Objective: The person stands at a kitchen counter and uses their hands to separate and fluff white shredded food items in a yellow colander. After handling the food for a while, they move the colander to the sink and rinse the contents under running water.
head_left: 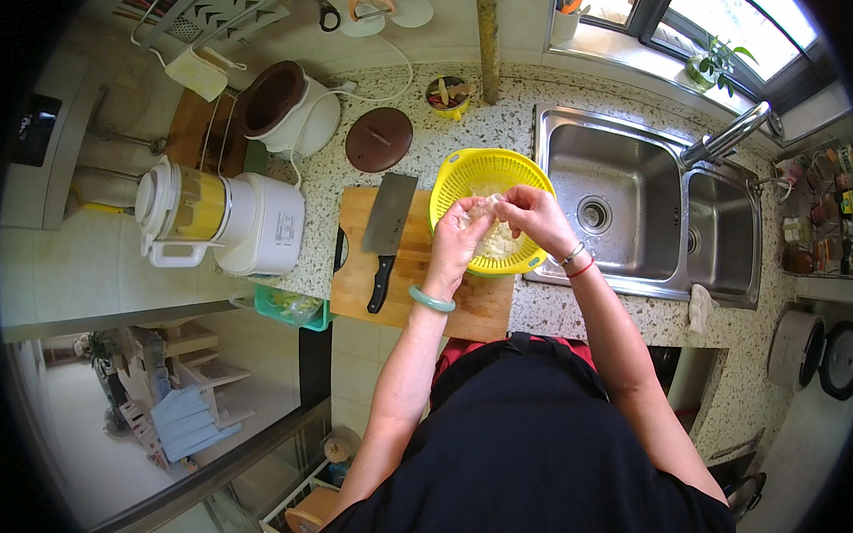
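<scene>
Over a yellow colander (451,181), both hands meet fingertip to fingertip. My left hand (461,232), with a green bangle at its wrist, is closed in a pinch on a small whitish piece (491,204). Fingers of my right hand (538,221) pinch the same piece from the other side. It is too small to tell its kind. Pale, crumbly bits (499,243) lie in the colander below, partly hidden by my hands. The colander overlaps the right part of a wooden cutting board (350,292), where a cleaver (386,232) lies flat, its black handle toward me.
A double steel sink (617,179) with a faucet (732,131) is to the right. A brown lid (378,140), a white pot (305,112) and a white blender (231,213) stand left. Behind the colander is a small yellow container (448,100). A green bin (298,309) hangs by the counter edge.
</scene>
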`<action>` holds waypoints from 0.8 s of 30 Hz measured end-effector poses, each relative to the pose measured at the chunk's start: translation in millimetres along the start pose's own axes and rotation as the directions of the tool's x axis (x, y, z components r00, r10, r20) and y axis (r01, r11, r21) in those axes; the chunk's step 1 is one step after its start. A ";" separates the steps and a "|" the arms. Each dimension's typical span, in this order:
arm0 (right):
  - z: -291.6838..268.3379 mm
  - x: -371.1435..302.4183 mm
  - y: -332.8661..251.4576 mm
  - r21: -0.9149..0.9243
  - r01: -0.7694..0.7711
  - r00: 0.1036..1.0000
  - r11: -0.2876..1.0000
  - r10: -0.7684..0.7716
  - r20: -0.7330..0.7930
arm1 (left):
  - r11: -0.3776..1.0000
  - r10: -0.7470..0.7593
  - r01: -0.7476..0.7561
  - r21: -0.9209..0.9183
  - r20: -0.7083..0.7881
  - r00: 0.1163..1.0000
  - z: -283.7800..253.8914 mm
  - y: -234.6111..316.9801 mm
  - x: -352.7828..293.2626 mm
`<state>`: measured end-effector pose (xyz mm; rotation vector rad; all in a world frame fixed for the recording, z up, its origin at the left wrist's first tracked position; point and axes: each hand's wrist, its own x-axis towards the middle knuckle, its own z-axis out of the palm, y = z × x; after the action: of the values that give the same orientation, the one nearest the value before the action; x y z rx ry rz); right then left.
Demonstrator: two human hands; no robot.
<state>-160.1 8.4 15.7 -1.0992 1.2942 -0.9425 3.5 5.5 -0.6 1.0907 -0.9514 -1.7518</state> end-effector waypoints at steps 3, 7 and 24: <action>-2.5 -0.8 1.4 0.023 0.008 1.000 1.000 -0.008 0.004 | 0.998 0.033 -0.032 0.060 -0.007 0.999 0.2 0.7 -0.9; -2.6 -2.2 1.2 0.022 0.007 0.999 1.000 -0.007 0.032 | 1.000 -0.005 0.005 -0.019 0.008 1.000 0.0 4.4 -3.2; -7.5 -4.7 5.0 0.381 -0.068 0.997 0.922 0.051 0.056 | 0.994 -0.030 0.036 -0.104 0.056 0.998 -5.0 -1.1 -4.7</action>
<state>-168.2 13.5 12.3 -0.7669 1.0432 -1.0652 9.2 9.4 -1.9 1.0013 -0.8677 -1.8456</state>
